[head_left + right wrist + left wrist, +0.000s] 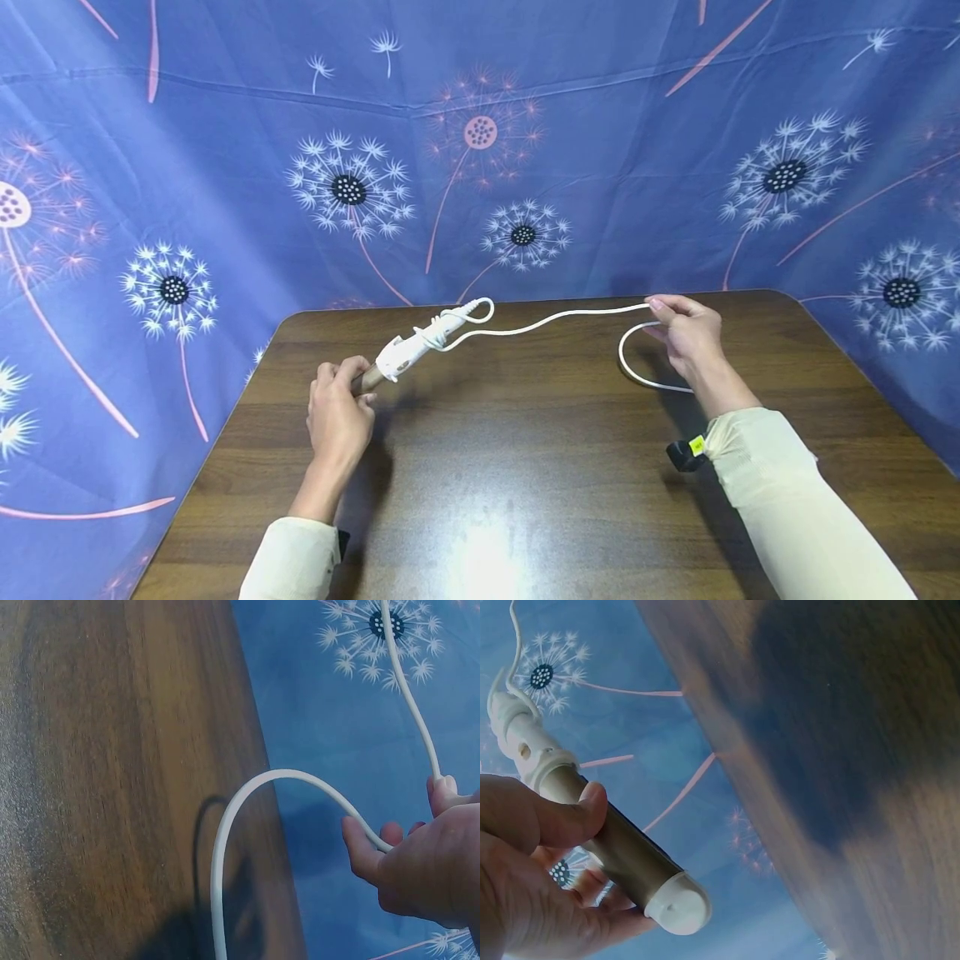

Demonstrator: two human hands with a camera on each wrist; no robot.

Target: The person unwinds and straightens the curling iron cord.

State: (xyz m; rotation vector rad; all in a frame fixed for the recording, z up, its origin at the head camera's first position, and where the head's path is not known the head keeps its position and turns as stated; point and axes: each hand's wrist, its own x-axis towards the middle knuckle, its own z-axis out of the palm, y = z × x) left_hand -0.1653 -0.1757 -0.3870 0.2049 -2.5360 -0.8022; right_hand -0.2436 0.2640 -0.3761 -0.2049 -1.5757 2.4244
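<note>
My left hand [339,417] grips the brown barrel of a white-handled curling iron [397,357], tilted up and to the right above the table. In the left wrist view, thumb and fingers wrap the barrel [630,840], and its white end cap [679,904] sticks out past them. The white power cord [517,331] loops around the handle and runs right. My right hand [690,333] pinches this cord between thumb and fingertips. Below the right hand the cord [219,877] bends in an arc; its far end is hidden.
The brown wooden table [525,433] lies under both hands, with a bright glare near its front. A blue dandelion-print cloth [615,150] hangs along its back and sides. A small black device [686,455] is strapped at my right wrist.
</note>
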